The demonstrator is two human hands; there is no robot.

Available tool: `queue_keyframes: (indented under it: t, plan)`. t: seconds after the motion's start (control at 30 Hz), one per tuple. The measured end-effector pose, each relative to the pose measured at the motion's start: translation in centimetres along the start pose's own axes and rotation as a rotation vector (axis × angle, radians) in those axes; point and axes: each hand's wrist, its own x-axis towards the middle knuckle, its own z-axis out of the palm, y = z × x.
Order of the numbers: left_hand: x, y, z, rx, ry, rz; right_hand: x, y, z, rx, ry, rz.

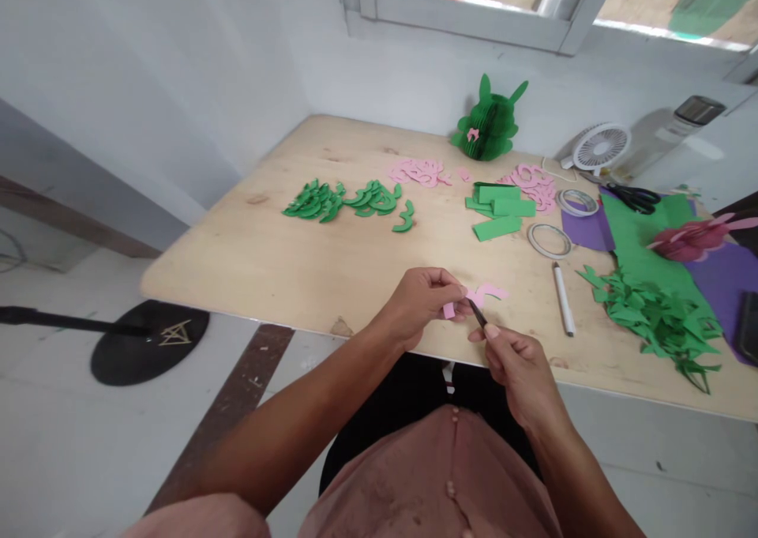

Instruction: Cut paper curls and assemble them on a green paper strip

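Note:
Near the table's front edge, my left hand (431, 297) pinches a pink paper cutout (486, 291) with a curved, wavy edge. Another bit of pink shows below its fingers, and green is visible along the cutout's lower edge. My right hand (516, 358) is closed on a slim dark pointed tool (477, 313), whose exact kind I cannot make out. The tool's tip meets the pink paper beside my left fingertips. To the right of both hands lies a white marker pen (563, 299).
Green curved cutouts (317, 201), pink paper pieces (419, 172) and green paper rectangles (497, 206) lie farther back. Tape rolls (549, 240), black scissors (633, 198) and green scraps (657, 317) are at right. A green honeycomb paper figure (490, 123) and white fan (602, 147) stand behind.

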Motion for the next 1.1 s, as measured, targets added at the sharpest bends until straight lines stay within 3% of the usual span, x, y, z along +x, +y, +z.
queue_keyframes:
  t: [0.67,0.9,1.1]
  plan:
    - [-0.1,-0.2,-0.1,0.011,-0.007,0.02,0.1,-0.1,0.0,-0.043,0.021,-0.018]
    - [-0.2,0.0,-0.9,-0.036,-0.01,0.002,-0.9,-0.1,-0.2,0.022,-0.06,0.022]
    - [-0.9,-0.2,-1.1,-0.064,-0.005,-0.014,-1.1,0.0,-1.0,0.201,0.071,-0.078]
